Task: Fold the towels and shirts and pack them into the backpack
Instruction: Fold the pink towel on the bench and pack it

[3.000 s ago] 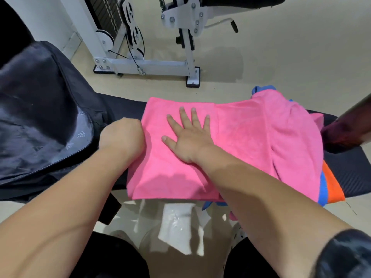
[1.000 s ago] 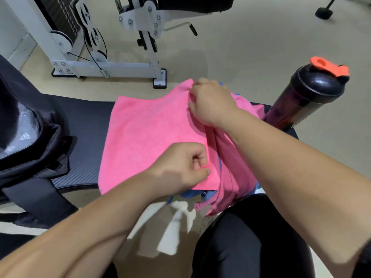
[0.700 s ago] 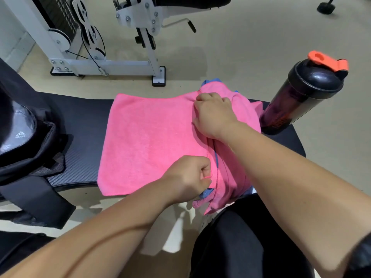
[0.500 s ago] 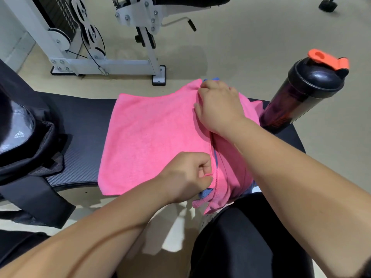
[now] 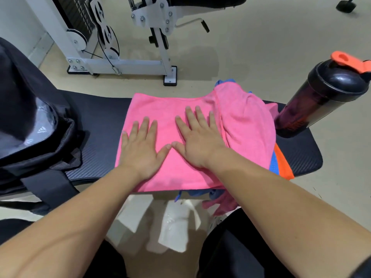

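Beige gym floor [image 5: 261, 47] stretches behind a black padded bench [image 5: 100, 117] that crosses the view from left to right. On it, both hands lie flat with the fingers straight and spread, holding nothing. The left hand [image 5: 140, 151] and the right hand [image 5: 197, 143] press palm-down on a pink towel [image 5: 160, 109], and their thumb tips sit just beside each other.

The towel lies flat in the middle of the bench, its near edge reaching over the bench's front edge. Its right side runs up against a heap of clothes: a rumpled pink garment [image 5: 247, 121] on top, with blue cloth [image 5: 273, 167] and orange cloth [image 5: 283, 165] showing at the heap's lower right. More blue fabric hangs below the towel's near edge.

Left of the towel, apart from it, the black backpack [image 5: 30, 117] rests on the bench. A small white logo [image 5: 42, 129] on it reads "adidas". At the right end of the bench stands a dark shaker bottle [image 5: 321, 101] with a black lid and an orange flip cap [image 5: 347, 61]; the red print low on its side is too blurred to read.

Beyond the bench stands a white exercise machine [image 5: 120, 63] with pulleys and a cable.
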Action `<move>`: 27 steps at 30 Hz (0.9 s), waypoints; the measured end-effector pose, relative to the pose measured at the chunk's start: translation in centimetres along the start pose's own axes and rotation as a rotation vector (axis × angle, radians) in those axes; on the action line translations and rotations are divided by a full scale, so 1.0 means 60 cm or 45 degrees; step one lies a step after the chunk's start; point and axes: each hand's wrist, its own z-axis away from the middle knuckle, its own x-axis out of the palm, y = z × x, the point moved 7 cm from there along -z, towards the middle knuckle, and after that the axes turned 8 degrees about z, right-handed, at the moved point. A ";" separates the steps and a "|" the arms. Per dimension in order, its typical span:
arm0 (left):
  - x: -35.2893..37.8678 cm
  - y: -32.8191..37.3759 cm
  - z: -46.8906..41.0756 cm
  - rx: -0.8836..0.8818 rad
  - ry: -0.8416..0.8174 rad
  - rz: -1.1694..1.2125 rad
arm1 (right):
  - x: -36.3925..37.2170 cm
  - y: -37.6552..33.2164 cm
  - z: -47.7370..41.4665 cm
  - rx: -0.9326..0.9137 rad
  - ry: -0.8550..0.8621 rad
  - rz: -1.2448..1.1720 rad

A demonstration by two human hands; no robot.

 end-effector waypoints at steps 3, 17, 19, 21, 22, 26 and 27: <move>0.003 -0.049 0.011 -0.072 -0.084 -0.086 | 0.028 -0.023 -0.004 -0.002 -0.071 -0.077; -0.095 -0.041 0.054 0.067 0.139 -0.363 | -0.036 -0.055 0.060 -0.056 0.146 -0.006; -0.086 -0.049 0.040 0.097 0.121 -0.360 | -0.040 -0.022 0.040 0.044 0.232 -0.033; -0.081 -0.059 0.022 0.115 0.105 -0.330 | -0.040 0.023 0.010 0.188 0.277 -0.039; -0.082 -0.063 0.012 0.118 0.107 -0.302 | -0.041 0.044 -0.004 0.255 0.283 -0.043; -0.098 -0.080 -0.026 0.092 0.107 -0.149 | -0.039 0.079 -0.051 0.264 0.241 -0.002; -0.102 -0.087 -0.036 0.068 0.096 -0.118 | -0.040 0.077 -0.059 0.218 0.224 0.016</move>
